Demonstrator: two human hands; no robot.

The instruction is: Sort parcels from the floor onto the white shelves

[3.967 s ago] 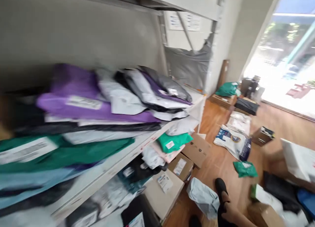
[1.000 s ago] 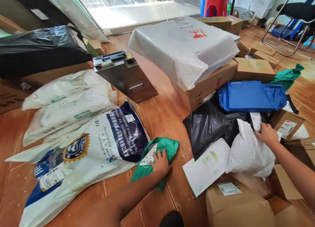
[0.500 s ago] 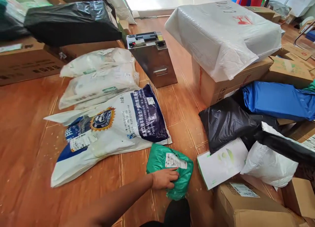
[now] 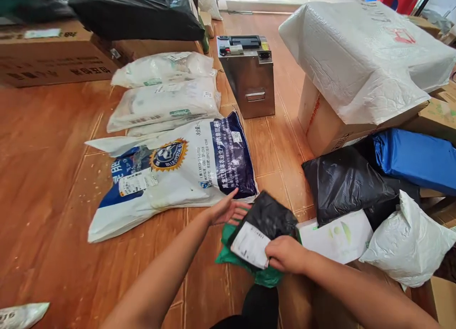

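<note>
Hands on parcels, low over the wooden floor (image 4: 53, 143). The right hand (image 4: 287, 254) clamps down on a black poly mailer (image 4: 270, 219), fingers closed over the near corner right by its white shipping label (image 4: 250, 245). That black mailer lies on top of a green poly mailer (image 4: 223, 253), whose edges peek out beneath and to the left of the grip. The left hand (image 4: 224, 210) sits just across the black mailer from the right, fingers spread and open, palm turned toward the far-left edge of the mailer, touching it or a hair off; hard to tell which. Just beyond the left hand lies a big white-and-navy printed sack (image 4: 171, 177), and beyond that two pale sacks (image 4: 167, 101) stacked flat. Immediately right of the grip, a white flat envelope (image 4: 338, 236) with green dots; past it a black bag (image 4: 344, 184), a white plastic bag (image 4: 409, 243), a blue parcel (image 4: 416, 160). Farther off, a metal box (image 4: 251, 77) stands upright beside a cardboard carton (image 4: 324, 124) draped in a white bag.
</note>
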